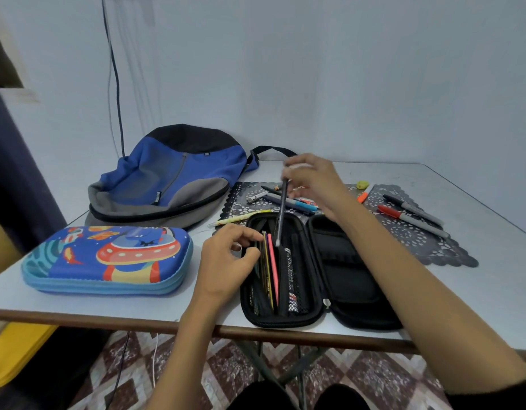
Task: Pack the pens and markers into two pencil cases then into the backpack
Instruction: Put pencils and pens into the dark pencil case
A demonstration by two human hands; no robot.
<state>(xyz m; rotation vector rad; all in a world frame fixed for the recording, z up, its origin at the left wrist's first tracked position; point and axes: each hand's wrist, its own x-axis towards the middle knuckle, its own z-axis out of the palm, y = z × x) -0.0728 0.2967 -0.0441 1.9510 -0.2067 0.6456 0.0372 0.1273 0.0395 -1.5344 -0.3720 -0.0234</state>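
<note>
Right hand (312, 184) fingers pinch a pen (281, 214) tip-down over the open case (281, 322) at the front edge of the bench (122, 306); left hand (229, 258) fingers grip packed pencils (270, 270) aside, making room.

Black sleeve (501, 399), seemingly dark trousers (256, 398).

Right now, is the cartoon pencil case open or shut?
Shut: the cartoon pencil case lies flat, its halves closed together along the visible edge.
</note>
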